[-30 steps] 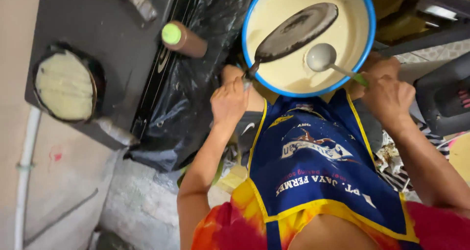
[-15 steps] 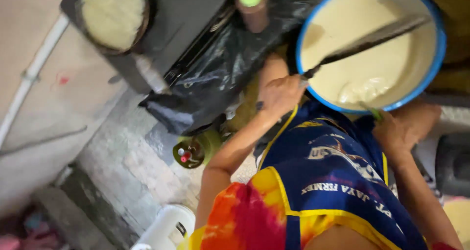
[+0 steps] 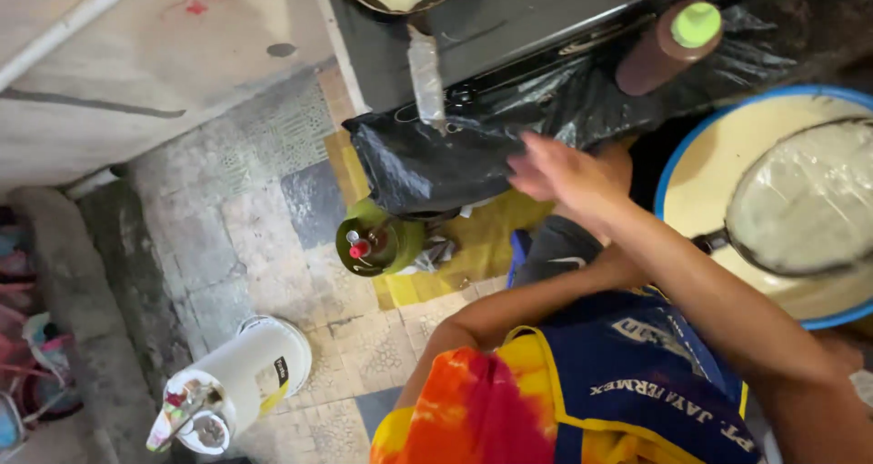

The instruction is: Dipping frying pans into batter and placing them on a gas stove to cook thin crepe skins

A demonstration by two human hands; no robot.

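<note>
Pan lifted over the batter basin

Pan (image 3: 805,200) coated in pale batter hangs at three o'clock above the blue-rimmed basin (image 3: 677,159), handle pointing toward nine — what grips it is hidden. One hand (image 3: 568,173) hovers, fingers spread and empty, over the black sheeting (image 3: 436,155); which hand, unclear.

A hand (image 3: 568,178) stretches open-fingered over the black plastic sheet (image 3: 455,150) draped off the dark stove (image 3: 509,19), blurred, so which hand it is cannot be told. A brown squeeze bottle with a green cap (image 3: 668,50) stands beyond. To the right, a batter-coated pan (image 3: 805,200) rests over the blue-rimmed basin of batter (image 3: 700,155). A green gas cylinder (image 3: 377,241) stands on the tiled floor below.
</note>
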